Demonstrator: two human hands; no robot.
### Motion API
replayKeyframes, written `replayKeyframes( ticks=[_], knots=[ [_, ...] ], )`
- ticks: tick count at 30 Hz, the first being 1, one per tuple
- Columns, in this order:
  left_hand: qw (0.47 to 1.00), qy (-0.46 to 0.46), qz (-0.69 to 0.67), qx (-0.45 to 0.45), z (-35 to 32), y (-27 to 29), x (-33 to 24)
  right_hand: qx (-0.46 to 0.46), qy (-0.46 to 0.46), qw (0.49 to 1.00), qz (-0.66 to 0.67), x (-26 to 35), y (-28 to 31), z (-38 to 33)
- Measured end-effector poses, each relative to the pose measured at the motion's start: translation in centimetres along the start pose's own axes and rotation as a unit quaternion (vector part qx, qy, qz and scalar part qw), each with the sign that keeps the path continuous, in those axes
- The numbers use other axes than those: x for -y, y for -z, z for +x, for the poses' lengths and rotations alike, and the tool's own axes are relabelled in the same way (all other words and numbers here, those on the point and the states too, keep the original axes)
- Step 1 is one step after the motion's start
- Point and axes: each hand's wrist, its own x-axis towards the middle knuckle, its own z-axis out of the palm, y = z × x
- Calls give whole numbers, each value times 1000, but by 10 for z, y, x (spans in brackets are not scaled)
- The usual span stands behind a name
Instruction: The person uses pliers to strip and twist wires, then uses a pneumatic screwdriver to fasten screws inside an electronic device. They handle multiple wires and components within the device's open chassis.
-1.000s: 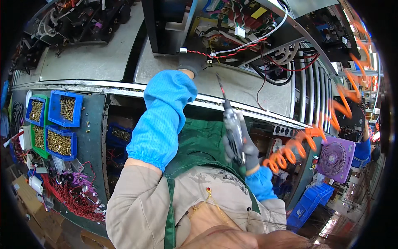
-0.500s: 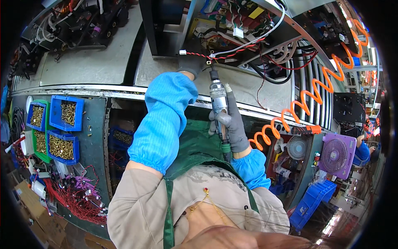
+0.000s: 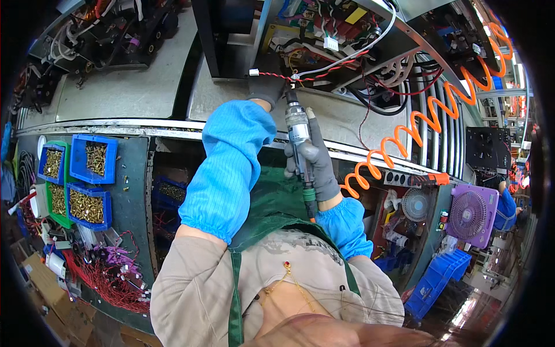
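While its slim tip points up at the open grey metal chassis (image 3: 347, 124), the silver, cylindrical pneumatic screwdriver (image 3: 300, 136) stands nearly upright in the middle of the view, just below a twisted red-and-black wire pair (image 3: 277, 76). The right hand (image 3: 317, 162), in a grey glove, is wrapped around the tool's body, with fingers closed on it and the blue sleeve cover below the wrist. The left hand (image 3: 267, 89), also grey-gloved, reaches up beside the tool's tip and rests against the chassis near the wires; whether its fingers grip anything cannot be told, as the blue sleeve hides most of it. From the bottom of the screwdriver a coiled orange air hose (image 3: 404, 139) runs up and to the right across the ribbed panel. Inside the chassis lie circuit boards and a white cable (image 3: 358, 52). Well apart on the left, blue plastic bins (image 3: 92, 162) hold brass-coloured screws, and a tangle of red wires (image 3: 110, 283) lies below them. On the right stands a small purple fan (image 3: 469, 215), with a blue crate (image 3: 436, 283) below it.
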Motion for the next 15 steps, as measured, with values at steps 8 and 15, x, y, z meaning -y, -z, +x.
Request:
replayKeyframes(
  ticks=[8,15],
  knots=[
    [1000,-1,-2,-23,2,-6,-1,-31,-8,989,-147,4,5,5],
    [1000,-1,-3,-30,1,-5,0,98,-30,962,252,-12,23,8]
  ],
)
